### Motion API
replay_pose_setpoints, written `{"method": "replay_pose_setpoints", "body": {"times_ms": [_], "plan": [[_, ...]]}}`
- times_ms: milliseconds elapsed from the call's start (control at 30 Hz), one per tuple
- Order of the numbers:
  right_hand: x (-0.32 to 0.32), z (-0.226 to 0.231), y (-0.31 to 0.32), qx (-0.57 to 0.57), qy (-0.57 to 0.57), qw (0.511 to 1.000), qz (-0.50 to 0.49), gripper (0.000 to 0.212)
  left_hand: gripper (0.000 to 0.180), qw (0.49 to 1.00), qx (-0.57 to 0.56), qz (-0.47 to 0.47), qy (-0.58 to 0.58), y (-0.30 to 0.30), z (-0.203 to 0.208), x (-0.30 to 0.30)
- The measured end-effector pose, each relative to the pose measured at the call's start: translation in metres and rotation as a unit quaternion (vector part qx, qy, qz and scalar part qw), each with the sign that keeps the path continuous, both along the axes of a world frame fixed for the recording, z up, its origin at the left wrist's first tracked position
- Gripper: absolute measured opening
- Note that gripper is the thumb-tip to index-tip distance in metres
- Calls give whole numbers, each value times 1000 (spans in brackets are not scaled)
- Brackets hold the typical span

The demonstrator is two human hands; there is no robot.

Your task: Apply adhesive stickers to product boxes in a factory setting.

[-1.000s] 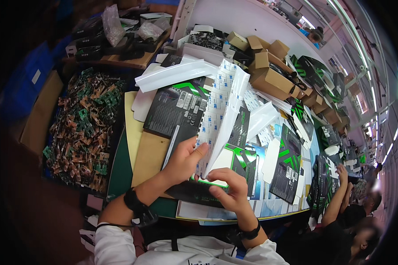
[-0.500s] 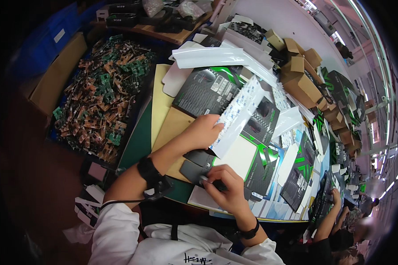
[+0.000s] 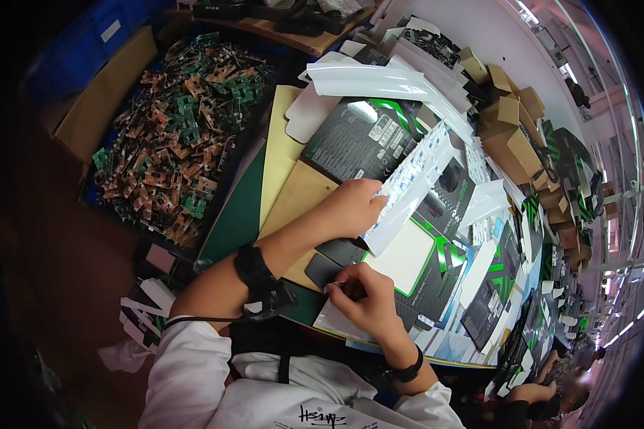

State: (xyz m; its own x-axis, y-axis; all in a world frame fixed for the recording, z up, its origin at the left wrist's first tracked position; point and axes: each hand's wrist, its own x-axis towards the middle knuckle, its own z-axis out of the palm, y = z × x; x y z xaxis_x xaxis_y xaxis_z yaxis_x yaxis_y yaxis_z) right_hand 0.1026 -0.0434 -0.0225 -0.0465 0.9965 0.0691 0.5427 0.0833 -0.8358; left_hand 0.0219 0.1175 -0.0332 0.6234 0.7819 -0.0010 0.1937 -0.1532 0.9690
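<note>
My left hand [image 3: 355, 207] is closed at the edge of a long white sticker sheet with a blue pattern [image 3: 416, 161]. Its fingers curl under, so their tips are mostly hidden. Below it, my right hand [image 3: 368, 295] pinches thumb and forefinger together over the table's near edge; what they hold, if anything, is too small to name. Just above those fingertips lies a dark grey flat piece [image 3: 323, 268]. Under the sheet sit a black and green printed box [image 3: 343, 139] and another flat box with a blank white panel [image 3: 401, 257].
At left stands a large bin heaped with green and brown circuit boards [image 3: 186, 136]. Behind it is a blue crate [image 3: 86, 46]. Opened brown cartons [image 3: 508, 136] and glossy white film [image 3: 368, 79] crowd the far side. A co-worker's arm [image 3: 533, 392] shows at lower right.
The whole view has shifted, so the table appears farther right and slightly higher. My right fingers have drawn in tighter and away from the dark grey piece. My left hand stays at the sticker sheet.
</note>
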Motion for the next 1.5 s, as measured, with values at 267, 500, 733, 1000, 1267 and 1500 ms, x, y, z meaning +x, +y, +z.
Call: {"method": "replay_pose_setpoints", "body": {"times_ms": [267, 500, 733, 1000, 1267, 1500], "plan": [[0, 0, 2, 2, -14, 1000, 21, 19, 24, 999, 48, 9, -5, 1, -13, 1], [2, 7, 7, 62, -115, 989, 75, 25, 24, 998, 66, 17, -11, 0, -10, 3], [35, 10, 5, 193, -64, 954, -222, 39, 25, 996, -85, 4, -7, 1, 2, -5], [28, 26, -45, 70, -276, 958, -18, 63, 26, 993, -94, 29, -65, 4, 6, 3], [55, 51, -60, 99, -82, 992, 5, 82, 24, 896, -210, 128, -370, 22, 29, -34], [162, -14, -213, 424, 269, 785, -363, 74, 23, 852, -203, 227, -426, 27, 50, -42]]}}
